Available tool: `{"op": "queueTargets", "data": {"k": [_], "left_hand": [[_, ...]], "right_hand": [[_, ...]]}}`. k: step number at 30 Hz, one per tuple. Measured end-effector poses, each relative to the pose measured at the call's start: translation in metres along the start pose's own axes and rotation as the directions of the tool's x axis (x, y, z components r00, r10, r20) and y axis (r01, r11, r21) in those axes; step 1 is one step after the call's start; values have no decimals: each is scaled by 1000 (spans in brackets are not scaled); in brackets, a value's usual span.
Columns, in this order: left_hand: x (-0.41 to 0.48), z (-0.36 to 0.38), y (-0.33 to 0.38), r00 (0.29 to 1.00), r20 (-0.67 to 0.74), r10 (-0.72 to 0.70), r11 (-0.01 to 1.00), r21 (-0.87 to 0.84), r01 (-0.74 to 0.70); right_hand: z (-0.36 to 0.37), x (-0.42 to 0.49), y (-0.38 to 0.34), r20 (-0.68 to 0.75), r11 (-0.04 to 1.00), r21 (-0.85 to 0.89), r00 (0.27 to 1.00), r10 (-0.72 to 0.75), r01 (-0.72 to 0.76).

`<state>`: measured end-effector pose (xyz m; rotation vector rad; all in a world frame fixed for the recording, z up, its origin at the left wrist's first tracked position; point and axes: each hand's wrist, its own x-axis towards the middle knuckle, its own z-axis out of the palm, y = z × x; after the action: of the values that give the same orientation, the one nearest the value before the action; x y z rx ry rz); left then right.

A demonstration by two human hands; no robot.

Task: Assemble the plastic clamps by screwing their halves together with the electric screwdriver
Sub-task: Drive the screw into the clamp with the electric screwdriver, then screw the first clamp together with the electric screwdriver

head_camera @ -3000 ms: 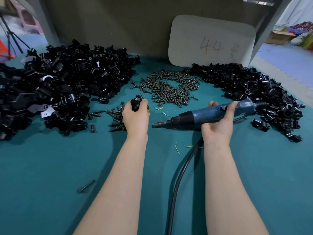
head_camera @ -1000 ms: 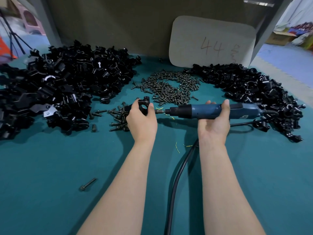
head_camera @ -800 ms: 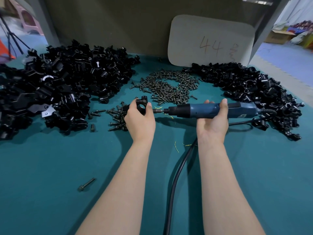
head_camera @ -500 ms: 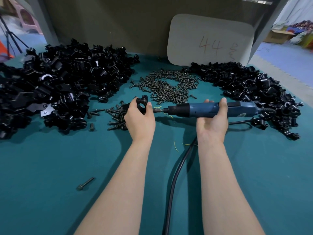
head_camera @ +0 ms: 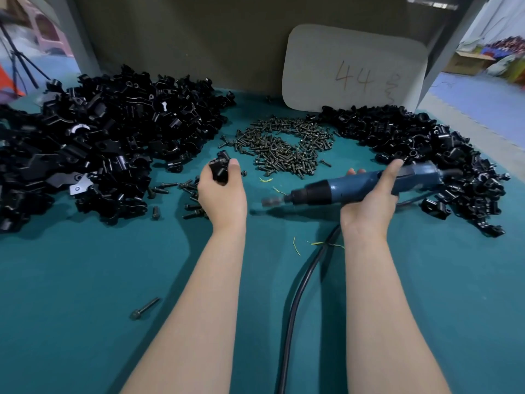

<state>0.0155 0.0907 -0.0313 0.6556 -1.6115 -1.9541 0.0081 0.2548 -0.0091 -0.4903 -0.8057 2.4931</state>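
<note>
- Left hand [head_camera: 224, 191]: raised just above the surface [head_camera: 85, 265], its fingers [head_camera: 205, 180] and thumb curled round one black clamp [head_camera: 220, 167], which sits at the top of the fist.
- Right hand [head_camera: 369, 203]: palm up beneath the electric screwdriver [head_camera: 355, 187], fingers wrapped under the blue body, thumb laid across its top.
- Electric screwdriver: blue body with a black nose, lying nearly level and blurred; the bit [head_camera: 270, 201] points left toward the left hand and is apart from the clamp.
- Cable [head_camera: 295, 294]: black, running from the tool's rear between the two forearms to the lower edge.
- Left pile [head_camera: 108, 137]: large heap of black clamp parts, far left of the surface.
- Right pile [head_camera: 426, 155]: second heap of black clamp parts, far right, just behind the tool.
- Screw heap [head_camera: 284, 143]: dark screws, between the two piles.
- Loose screws [head_camera: 187, 194]: small scatter just beside the left hand.
- Single screw [head_camera: 145, 308]: alone, near left, well apart from the rest.
- White board [head_camera: 355, 66]: upright at the back, marked "44".
- Yellowish scraps [head_camera: 297, 245]: few thin strands near the cable.
</note>
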Motion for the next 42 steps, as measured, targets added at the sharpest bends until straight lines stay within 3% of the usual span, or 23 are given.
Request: {"op": "queueTargets", "data": {"k": [3,5,8,10,12,13,15,17,19,22,24,28,30,32,34,36,38,42], "left_hand": [[3,-1,3,990,60,-128,947,-290,140],[3,-1,3,974,137,-179,900,-376,218],[1,1,4,959,207,-196,879,-396,265],[0,2,5,958,226,-174,894,-371,250],[-2,3,5,962,232,-144,929,-303,212],[-4,4,4,967,228,-118,951,-254,176],[-6,4,4,973,220,-64,979,-174,103],[-7,5,4,973,229,-39,987,-146,74],[-7,5,3,971,237,-34,991,-118,64],[-5,6,0,979,206,-4,996,-81,21],[0,5,-2,995,102,-12,997,-77,20],[7,-2,2,997,-77,-19,981,-193,4],[6,-3,7,994,-113,6,960,-279,-38],[5,-3,12,993,-114,24,934,-352,-63],[2,-3,12,996,-86,22,920,-388,-54],[-3,-1,10,999,-42,10,921,-389,-26],[-9,2,8,999,25,-23,920,-392,31],[-14,5,8,983,162,-83,907,-396,142]], "right_hand": [[2,-4,0,84,930,-361,995,-47,75],[3,-6,5,185,770,-614,980,-72,172],[3,-5,15,241,280,-930,970,-28,239],[5,-6,21,226,-56,-973,974,-15,224],[12,-13,24,289,-262,-927,956,-45,268],[17,-18,25,352,-265,-908,934,-58,325],[29,-25,28,486,-154,-866,874,-24,477],[42,-35,33,552,-40,-826,821,144,562],[49,-41,42,563,-18,-803,769,304,595],[51,-45,49,584,55,-803,765,270,594],[51,-43,49,589,127,-808,777,221,576],[57,-42,63,588,-15,-763,703,399,646],[58,-41,78,605,-51,-730,679,416,681],[61,-37,86,595,-119,-751,744,303,650],[62,-28,90,521,-287,-770,821,231,570],[61,-23,92,435,-458,-732,863,256,505],[62,-21,94,427,-499,-719,874,231,484],[64,-16,98,447,-475,-742,877,175,473]]}}
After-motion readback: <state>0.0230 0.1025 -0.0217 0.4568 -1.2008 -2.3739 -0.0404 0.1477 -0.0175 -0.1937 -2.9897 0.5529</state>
